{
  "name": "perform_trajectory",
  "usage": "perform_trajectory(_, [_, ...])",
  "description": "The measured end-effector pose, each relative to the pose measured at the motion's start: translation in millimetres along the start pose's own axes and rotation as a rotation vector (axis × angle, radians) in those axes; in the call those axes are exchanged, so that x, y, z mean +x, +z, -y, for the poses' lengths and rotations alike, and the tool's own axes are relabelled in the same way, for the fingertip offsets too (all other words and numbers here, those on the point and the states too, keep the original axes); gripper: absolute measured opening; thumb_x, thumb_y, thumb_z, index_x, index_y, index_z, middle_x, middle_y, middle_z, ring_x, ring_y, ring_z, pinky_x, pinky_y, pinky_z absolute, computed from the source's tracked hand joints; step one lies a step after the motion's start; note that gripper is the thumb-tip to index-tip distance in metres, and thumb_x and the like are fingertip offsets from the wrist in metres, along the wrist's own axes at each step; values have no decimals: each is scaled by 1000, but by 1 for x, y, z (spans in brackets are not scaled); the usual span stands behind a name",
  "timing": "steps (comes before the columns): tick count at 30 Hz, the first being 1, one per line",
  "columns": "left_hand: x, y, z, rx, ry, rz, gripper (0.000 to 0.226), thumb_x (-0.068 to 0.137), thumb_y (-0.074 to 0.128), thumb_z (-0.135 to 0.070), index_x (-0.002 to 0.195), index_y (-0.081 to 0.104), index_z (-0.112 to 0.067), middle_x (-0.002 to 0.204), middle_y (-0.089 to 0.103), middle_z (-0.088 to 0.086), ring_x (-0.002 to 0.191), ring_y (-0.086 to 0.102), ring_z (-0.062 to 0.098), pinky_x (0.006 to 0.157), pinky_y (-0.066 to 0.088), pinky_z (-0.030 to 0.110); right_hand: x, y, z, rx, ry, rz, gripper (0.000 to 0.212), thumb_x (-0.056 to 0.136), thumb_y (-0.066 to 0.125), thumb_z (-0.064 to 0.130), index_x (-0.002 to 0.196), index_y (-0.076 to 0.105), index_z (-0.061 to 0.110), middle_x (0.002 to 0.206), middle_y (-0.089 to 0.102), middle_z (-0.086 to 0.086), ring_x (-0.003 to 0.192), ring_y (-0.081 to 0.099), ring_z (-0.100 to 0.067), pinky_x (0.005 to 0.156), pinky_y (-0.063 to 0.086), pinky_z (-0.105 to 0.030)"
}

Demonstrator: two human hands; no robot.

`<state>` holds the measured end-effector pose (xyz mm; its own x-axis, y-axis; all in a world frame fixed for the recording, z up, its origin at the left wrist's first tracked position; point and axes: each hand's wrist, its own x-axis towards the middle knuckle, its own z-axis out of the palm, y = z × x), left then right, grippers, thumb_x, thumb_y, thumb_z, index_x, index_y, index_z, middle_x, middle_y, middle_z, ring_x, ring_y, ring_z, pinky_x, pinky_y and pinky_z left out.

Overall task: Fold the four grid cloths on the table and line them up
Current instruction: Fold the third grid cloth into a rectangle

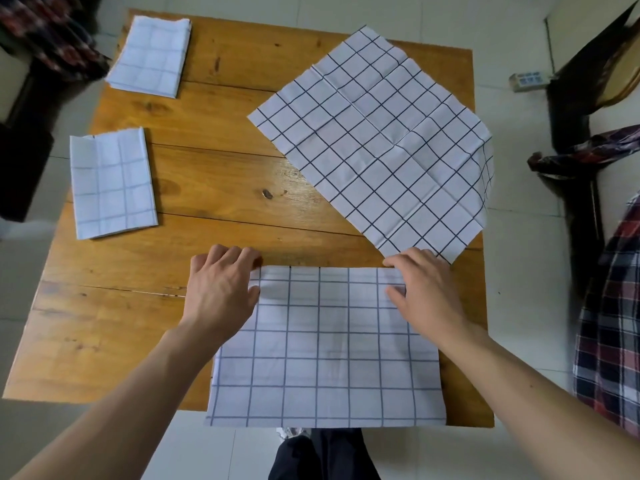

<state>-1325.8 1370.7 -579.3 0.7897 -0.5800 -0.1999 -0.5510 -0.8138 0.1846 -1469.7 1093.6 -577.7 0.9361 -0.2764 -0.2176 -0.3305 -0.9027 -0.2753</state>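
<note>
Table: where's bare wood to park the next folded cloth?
Free: the left strip of the table below the nearer folded cloth, beside the left hand; also the middle band between the two folded cloths and the unfolded cloth. Crowded: the right side, and the near edge under the cloth being folded, gripped by the right hand too.

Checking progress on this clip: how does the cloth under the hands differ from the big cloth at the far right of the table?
The near cloth lies square to the table edge; the far right cloth lies turned diagonally. The near cloth is held at its far corners by the left hand and right hand; the far right cloth is untouched. The near cloth looks smoother; the far right cloth shows fold creases and droops over the right edge. Both are white with dark grid lines.
</note>
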Motion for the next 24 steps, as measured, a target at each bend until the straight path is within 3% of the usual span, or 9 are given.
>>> perform_trajectory(5, [0,1,-2,5,39,15,19,80,77,-26,94,63,-23,88,69,-4,94,56,26,83,40,44,5,-1,3,-30,-34,14,21,80,76,22,97,64,25,95,60,10,91,51,-13,83,44,-34])
perform_trajectory(9, [2,0,-2,-45,32,-15,10,82,72,-24,84,62,-21,80,62,-6,87,53,25,80,39,44,9,-1,4,-42,-55,23,11,83,74,23,85,64,26,83,58,11,83,48,-12,76,41,-32])
perform_trajectory(16, [36,-23,0,-138,-3,-147,6,85,69,-19,87,63,-17,86,64,-3,91,54,26,80,34,43,41,-15,1,2,-61,-203,13,80,75,13,81,63,19,81,59,5,81,51,-21,70,39,-36])
perform_trajectory(20, [68,-33,-3,-147,-32,-238,6,88,65,-21,92,64,-16,91,66,1,94,54,29,81,34,44,74,-29,1,-7,-53,-314,7,84,69,18,86,63,19,84,60,3,87,50,-22,72,37,-35])
perform_trajectory(24, [93,-32,-7,-153,-87,-285,11,89,64,-22,97,65,-15,97,67,5,98,53,31,84,32,44,95,-36,-1,6,33,-328,18,81,73,18,97,64,18,95,60,-1,98,52,-27,79,38,-37])
